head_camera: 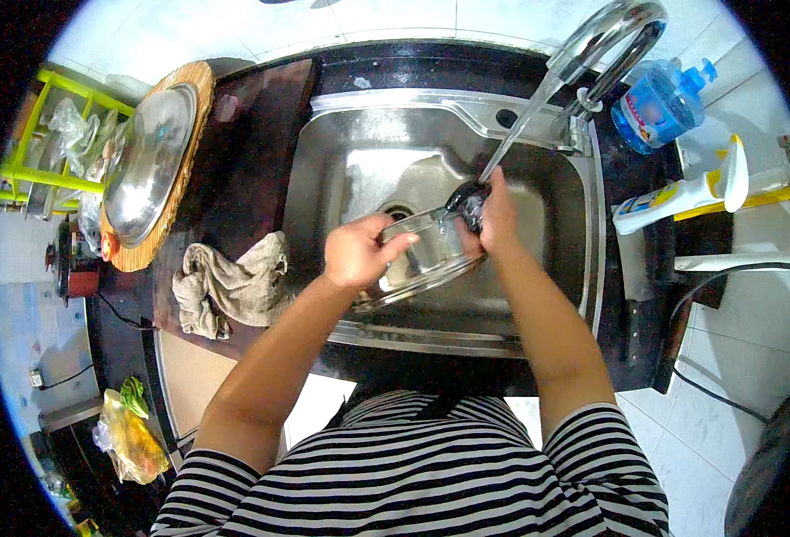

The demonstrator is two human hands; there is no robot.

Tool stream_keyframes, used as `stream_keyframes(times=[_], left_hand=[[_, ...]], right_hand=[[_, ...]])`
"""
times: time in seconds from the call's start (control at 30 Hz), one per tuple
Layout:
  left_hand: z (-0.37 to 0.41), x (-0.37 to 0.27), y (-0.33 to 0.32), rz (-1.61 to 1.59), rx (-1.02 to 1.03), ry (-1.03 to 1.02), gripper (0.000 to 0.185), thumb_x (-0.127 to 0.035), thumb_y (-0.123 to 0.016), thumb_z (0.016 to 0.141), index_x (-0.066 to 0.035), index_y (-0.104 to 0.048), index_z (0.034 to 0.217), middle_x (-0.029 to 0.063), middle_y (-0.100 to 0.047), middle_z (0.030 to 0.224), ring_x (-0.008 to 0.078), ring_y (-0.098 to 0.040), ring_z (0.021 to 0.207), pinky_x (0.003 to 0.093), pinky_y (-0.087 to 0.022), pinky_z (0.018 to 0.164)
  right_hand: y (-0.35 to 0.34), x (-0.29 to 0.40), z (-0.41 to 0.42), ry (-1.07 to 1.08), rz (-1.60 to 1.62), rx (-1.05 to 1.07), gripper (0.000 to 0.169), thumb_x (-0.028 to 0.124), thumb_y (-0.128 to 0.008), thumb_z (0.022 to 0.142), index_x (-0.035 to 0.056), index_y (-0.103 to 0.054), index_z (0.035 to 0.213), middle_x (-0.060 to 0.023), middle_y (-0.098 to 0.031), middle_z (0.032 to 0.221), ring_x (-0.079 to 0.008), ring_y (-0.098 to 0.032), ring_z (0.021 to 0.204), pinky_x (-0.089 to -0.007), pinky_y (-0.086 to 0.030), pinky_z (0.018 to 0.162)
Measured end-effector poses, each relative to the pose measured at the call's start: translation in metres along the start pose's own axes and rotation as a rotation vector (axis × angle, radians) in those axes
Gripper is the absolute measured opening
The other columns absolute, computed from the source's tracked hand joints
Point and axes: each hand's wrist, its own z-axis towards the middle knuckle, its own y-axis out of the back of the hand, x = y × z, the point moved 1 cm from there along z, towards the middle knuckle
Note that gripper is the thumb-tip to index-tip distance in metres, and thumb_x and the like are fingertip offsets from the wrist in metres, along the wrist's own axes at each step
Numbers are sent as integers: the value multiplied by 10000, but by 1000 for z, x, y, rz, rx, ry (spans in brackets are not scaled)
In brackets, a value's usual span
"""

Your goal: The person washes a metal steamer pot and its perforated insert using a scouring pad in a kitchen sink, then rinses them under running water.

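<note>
My left hand (361,252) grips the near-left edge of a clear glass lid (428,252) above the stainless steel sink (526,302), its thumb on the upper side. My right hand (497,215) is at the lid's right side, where a dark, wet knob (467,201) sits; part of the lid and the fingers there are hidden. Water runs from the chrome faucet (596,40) onto the knob and the right hand. The sink's drain (398,210) shows just beyond my left hand.
A crumpled beige cloth (247,278) lies left of the sink. Farther left, an oval metal tray (153,164) rests on a wooden board (199,127). A blue soap bottle (660,107) and a white spray bottle (670,201) are at the right, beside a cleaver-like dark-handled tool (640,282).
</note>
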Motion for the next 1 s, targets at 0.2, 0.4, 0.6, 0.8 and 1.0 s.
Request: stream_keyframes(times=[0.2,0.4,0.6,0.8,1.0], left_hand=[[42,-59,-11,-43,83,250,256,-323,-576,763,-70,-607,793,165,-601,672,358,-586,685,415,-458,624],[37,-41,-17,-500,-185,251,119,-110,-549,751,-23,-611,805,114,-560,574,198,-557,530,315,-436,527],[11,-25,-33,-671,-269,219,88,-62,-541,773,4,-595,793,52,-544,609,109,-504,562,264,-418,528],[0,-12,-49,-699,-315,53,88,-54,-526,786,18,-576,788,36,-502,604,105,-454,567,246,-387,532],[-14,2,-52,-782,-366,177,104,-68,-527,801,24,-574,786,7,-512,633,88,-454,596,237,-383,541]], right_hand=[[-6,116,-55,323,-356,212,383,366,-449,869,4,-575,867,-188,-599,836,-334,-566,784,-402,-429,722],[19,127,-64,827,-611,89,262,232,-498,825,4,-521,950,-197,-565,900,-377,-539,830,-431,-434,735],[24,112,-109,1142,-899,262,400,201,-507,805,44,-482,1172,-188,-461,1223,-352,-449,1116,-414,-371,931],[31,122,-56,519,-870,189,347,241,-414,862,115,-503,1173,-127,-507,1166,-277,-526,1013,-354,-419,842],[4,114,-131,1140,-1062,196,407,188,-571,772,119,-514,1169,-152,-497,1181,-333,-495,1048,-409,-397,879]])
